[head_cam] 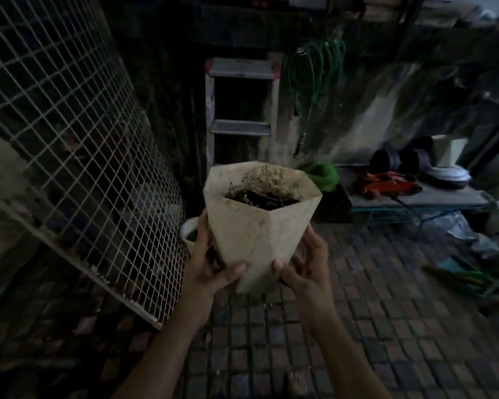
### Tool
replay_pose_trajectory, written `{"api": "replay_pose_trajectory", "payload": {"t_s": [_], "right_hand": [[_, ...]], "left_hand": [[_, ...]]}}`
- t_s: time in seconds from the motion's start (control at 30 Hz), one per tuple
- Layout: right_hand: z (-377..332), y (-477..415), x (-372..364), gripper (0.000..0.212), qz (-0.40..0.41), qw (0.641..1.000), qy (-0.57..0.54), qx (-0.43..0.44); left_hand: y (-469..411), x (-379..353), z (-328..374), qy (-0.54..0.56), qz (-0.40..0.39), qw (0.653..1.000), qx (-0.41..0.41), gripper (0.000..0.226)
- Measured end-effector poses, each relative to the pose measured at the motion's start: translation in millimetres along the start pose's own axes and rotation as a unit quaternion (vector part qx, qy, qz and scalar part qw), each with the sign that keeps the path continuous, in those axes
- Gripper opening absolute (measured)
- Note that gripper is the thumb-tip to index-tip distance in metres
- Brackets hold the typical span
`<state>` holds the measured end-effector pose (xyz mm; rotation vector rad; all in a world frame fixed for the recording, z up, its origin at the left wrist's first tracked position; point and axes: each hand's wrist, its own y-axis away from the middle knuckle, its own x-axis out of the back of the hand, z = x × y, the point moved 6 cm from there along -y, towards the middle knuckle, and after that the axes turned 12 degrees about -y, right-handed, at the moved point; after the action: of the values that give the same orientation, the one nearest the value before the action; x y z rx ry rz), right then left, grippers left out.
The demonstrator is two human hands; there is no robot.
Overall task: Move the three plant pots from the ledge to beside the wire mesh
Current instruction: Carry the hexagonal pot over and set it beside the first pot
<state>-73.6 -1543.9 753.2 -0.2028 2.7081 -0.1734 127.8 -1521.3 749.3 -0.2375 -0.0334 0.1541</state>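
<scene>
A pale, faceted plant pot [260,226] with dark soil and dry stems is held in mid-air above the paved floor. My left hand [206,260] grips its lower left side and my right hand [306,263] its lower right side, thumbs on the front face. The wire mesh [69,139] leans at the left, its lower corner close to my left forearm. Behind my left hand, the rim of another pale pot [189,228] shows on the floor beside the mesh. A further pale pot [448,151] stands on the ledge [444,197] at the right.
A stepladder [241,116] leans on the back wall, a green hose [314,70] hanging beside it. On the ledge lie black pots [398,161], a red tool [383,182] and a green object [321,174]. Clutter and bags fill the right side. The floor is small paving blocks [300,341].
</scene>
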Motion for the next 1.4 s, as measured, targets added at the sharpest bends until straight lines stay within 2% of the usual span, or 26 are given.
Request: {"api": "replay_pose_trajectory", "payload": {"t_s": [0.23,0.43,0.67,0.8,0.93,1.13,1.4], "right_hand": [[61.0,-157.5,43.1,0.080,-0.119,0.989,-0.025,-0.080],[115.4,-230.5,36.3,0.080,-0.179,0.977,-0.013,-0.117],[222.7,-278.4,11.3,0.084,-0.194,0.974,0.005,-0.117],[326.1,-302.8,14.0,0.083,-0.213,0.968,-0.004,-0.131],[455.9,-320.6,33.1,0.086,-0.244,0.961,-0.007,-0.129],[657.8,-317.6,97.1,0.093,-0.292,0.946,0.011,-0.142],[824.5,-285.8,178.9,0.114,-0.311,0.938,0.043,-0.145]], "left_hand": [[-101.6,-40.7,-62.4,-0.030,0.159,0.986,0.028,0.121],[-141.3,-31.0,-111.7,-0.062,0.267,0.959,0.070,0.129],[-181.9,18.3,-199.5,-0.065,0.281,0.954,0.077,0.113],[-196.5,53.8,-296.3,-0.065,0.282,0.953,0.091,0.116],[-196.1,83.4,-422.3,-0.086,0.302,0.945,0.093,0.121],[-157.2,78.8,-622.7,-0.098,0.357,0.926,0.080,0.130],[-100.6,73.9,-809.5,-0.139,0.385,0.910,0.068,0.105]]}}
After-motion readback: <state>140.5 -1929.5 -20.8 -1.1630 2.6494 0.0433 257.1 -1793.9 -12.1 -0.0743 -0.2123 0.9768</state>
